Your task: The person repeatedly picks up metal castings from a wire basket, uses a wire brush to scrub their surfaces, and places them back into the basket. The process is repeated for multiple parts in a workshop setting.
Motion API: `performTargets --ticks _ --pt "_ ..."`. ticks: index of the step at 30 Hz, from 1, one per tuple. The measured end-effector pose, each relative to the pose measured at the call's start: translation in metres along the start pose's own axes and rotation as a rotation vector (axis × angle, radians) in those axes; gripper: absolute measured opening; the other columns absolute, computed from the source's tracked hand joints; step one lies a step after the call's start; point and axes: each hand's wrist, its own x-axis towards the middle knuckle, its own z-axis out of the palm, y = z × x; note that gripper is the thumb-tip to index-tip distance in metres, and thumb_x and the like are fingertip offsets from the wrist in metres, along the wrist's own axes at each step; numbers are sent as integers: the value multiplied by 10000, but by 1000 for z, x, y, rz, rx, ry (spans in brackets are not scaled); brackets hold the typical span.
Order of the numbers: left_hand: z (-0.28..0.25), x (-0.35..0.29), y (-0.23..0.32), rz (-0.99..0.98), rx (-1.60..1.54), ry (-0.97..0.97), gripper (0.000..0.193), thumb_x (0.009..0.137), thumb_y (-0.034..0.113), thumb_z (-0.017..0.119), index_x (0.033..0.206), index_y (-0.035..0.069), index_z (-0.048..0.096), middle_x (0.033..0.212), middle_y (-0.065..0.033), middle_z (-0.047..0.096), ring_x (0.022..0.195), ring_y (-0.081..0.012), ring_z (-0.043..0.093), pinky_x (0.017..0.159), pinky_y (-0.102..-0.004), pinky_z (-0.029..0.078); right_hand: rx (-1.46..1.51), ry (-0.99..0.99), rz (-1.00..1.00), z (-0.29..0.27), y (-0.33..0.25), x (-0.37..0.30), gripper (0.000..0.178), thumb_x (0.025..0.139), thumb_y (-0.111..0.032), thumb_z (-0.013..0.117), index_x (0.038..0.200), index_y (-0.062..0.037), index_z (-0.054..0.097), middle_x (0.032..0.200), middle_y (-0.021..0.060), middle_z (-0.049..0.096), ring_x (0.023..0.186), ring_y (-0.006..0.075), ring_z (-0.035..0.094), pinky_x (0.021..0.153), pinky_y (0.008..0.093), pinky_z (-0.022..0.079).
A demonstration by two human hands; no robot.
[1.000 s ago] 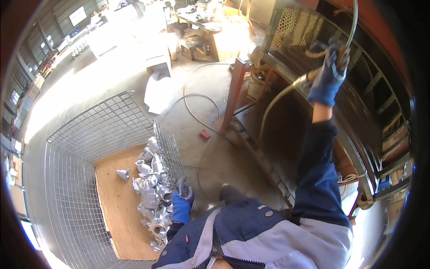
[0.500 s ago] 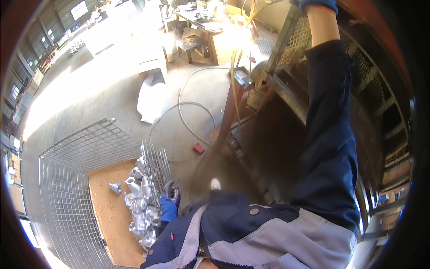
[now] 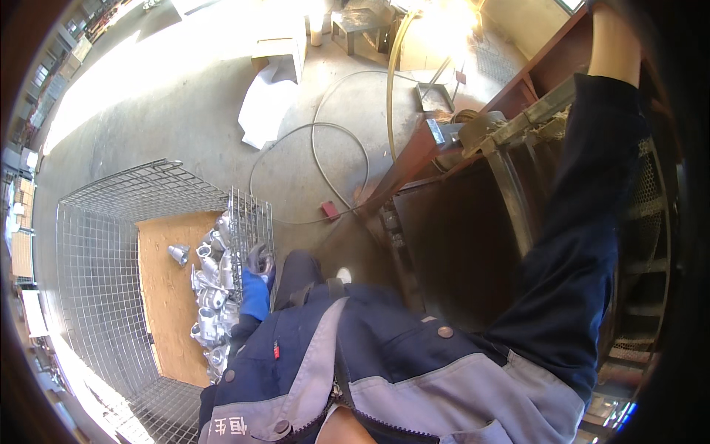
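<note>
My left hand (image 3: 258,271), in a blue glove with dark grey fingers, hangs beside the right wall of a wire mesh basket (image 3: 100,255). Its fingers curve loosely, with a gap by the thumb, and nothing shows in them. Just past the mesh, silvery cast metal fittings (image 3: 210,298) are heaped along that side of the basket. One cone-shaped fitting (image 3: 178,254) lies apart on the tan board (image 3: 166,325) at the basket's bottom. My right arm (image 3: 573,214) is stretched up and forward to the upper right; the bare wrist shows, but the hand is beyond the picture's edge.
A rusty red steel frame (image 3: 403,169) with a dark panel (image 3: 458,244) stands close on the right. A hose (image 3: 314,140) loops over the concrete floor near a small red block (image 3: 330,210). White sheeting (image 3: 265,111) lies farther off. Bright glare covers the far side.
The view has tilted and shifted, so the basket and floor things sit higher in it. My right hand has passed out of the picture at the upper right. My left hand stays beside the basket.
</note>
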Motion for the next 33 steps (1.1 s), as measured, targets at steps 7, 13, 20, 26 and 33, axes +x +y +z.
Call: performTargets --ticks 7,13,20,26,33 --pt "37 91 -55 40 46 -42 457 820 101 657 1266 109 559 1192 -131 620 942 -229 672 833 -337 544 11 38 -12 32 84 16 528 855 -417 640 1260 -109 500 1030 75 601 920 225 604 711 383 501" --pt "69 228 -25 -266 52 -286 433 875 68 651 1288 89 524 1200 -111 607 972 -219 665 839 -292 520 -46 92 -56 62 178 21 543 865 -421 625 1285 -109 482 1048 75 600 939 226 601 710 381 496" --pt "76 443 28 -648 -149 -682 364 923 115 610 1281 94 550 1083 -159 667 814 -202 693 625 -334 587 -370 104 263 74 270 4 543 955 -489 444 922 37 574 515 213 596 477 284 607 465 359 484" --pt "143 564 235 142 -192 -964 721 854 367 715 1436 98 386 1307 -137 560 1162 -237 572 1017 -373 434 -301 221 230 65 321 -20 351 987 -325 478 1195 -43 464 977 88 578 891 211 637 742 360 565" --pt "270 586 343 563 -554 -1693 392 949 143 596 1316 33 511 1201 -108 596 1136 -200 561 991 -335 435 -294 248 281 88 347 -6 401 1002 -237 485 1329 -6 453 1130 163 635 929 228 665 867 351 539"
